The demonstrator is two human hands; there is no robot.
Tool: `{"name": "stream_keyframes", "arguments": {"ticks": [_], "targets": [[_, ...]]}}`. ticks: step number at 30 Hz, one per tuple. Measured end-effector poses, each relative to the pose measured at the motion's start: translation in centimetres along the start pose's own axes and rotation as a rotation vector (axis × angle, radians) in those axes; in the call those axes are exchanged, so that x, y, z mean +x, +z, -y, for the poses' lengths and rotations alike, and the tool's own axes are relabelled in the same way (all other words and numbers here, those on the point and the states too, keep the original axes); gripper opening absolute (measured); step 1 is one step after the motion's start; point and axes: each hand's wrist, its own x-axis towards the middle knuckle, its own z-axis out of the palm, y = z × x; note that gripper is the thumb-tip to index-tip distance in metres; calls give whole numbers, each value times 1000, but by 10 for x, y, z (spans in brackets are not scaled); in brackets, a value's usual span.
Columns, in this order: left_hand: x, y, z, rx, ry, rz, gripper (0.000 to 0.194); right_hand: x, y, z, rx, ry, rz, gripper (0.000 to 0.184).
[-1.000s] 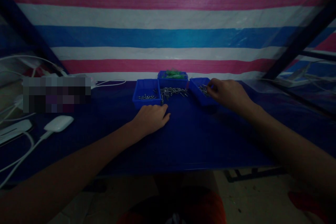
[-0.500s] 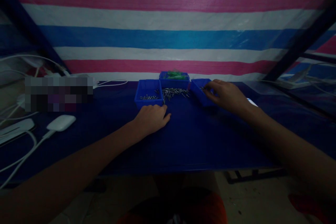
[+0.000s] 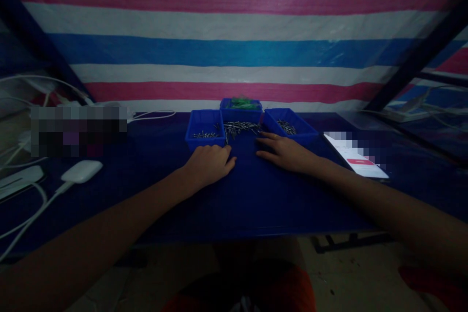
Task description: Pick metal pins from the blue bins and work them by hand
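My left hand [image 3: 212, 165] rests on the blue table [image 3: 234, 200] in front of the left blue bin [image 3: 188, 129], fingers curled under. A thin metal piece pokes up by its fingertips; whether they grip it is hidden. Some slim metal pins [image 3: 205, 135] lie in that bin. Between the bins spreads a loose pile of similar pins [image 3: 241, 128]. My right hand [image 3: 287, 152], a ring on one finger, lies low over the table with fingers apart, its fingertips at the pile's right edge. Just behind it, the right blue bin [image 3: 305, 129] holds more pins [image 3: 287, 127].
A third blue bin [image 3: 241, 113] with green items [image 3: 242, 103] stands behind the pile. To the right lies a lit phone [image 3: 360, 161]. White cables and a white charger [image 3: 82, 171] occupy the left side. A striped sheet [image 3: 234, 53] hangs behind the table.
My right hand has come out of the right bin and moved left and down to the pile's edge, uncovering the pins there and the phone. My left hand stays in place.
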Motion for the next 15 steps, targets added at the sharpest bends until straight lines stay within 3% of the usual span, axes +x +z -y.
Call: {"name": "stream_keyframes", "arguments": {"ticks": [6,15], "targets": [[0,-1,-1,2,1,3,44,8,2,5,-81,100,32,58],[1,-1,-2,0,-6,7,44,7,3,11,-116,118,7,54]]}}
